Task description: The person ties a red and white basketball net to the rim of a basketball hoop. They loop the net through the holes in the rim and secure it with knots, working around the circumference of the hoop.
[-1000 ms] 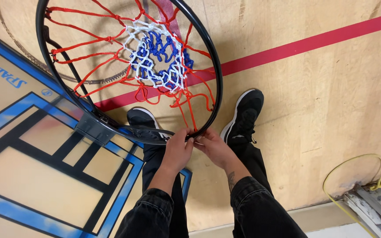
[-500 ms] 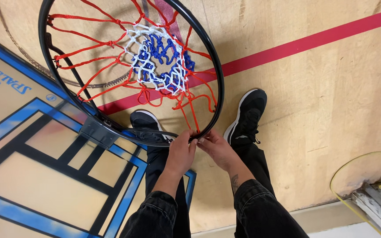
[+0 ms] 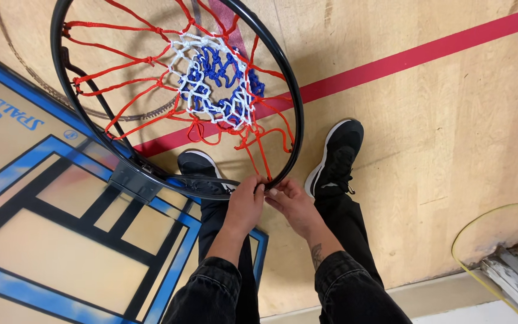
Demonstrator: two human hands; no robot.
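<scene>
Both hands meet at the near edge of the black hoop rim [image 3: 292,114], at its lowest visible point. The left hand [image 3: 245,204] is curled over the rim, fingers closed around the metal and a red strand. The right hand [image 3: 292,201] sits just beside it, fingertips pinched narrow on a loop of the red net cord [image 3: 259,153] where it meets the rim. Whether the loop is actually seated on its hook cannot be told; the fingers cover the spot.

Compared with a second ago, the hands remain at the same point on the rim; only the head view has shifted slightly. My judgement: the work at this one attachment point is unfinished, not abandoned.

Above the grip, red strands fan up to the far side of the rim, and the white and blue part of the net [image 3: 217,78] hangs bunched in the middle. Left of the grip lies the backboard [image 3: 49,240], flat on the wooden floor [image 3: 451,138]. Directly below the grip are two black shoes [image 3: 337,156].
</scene>
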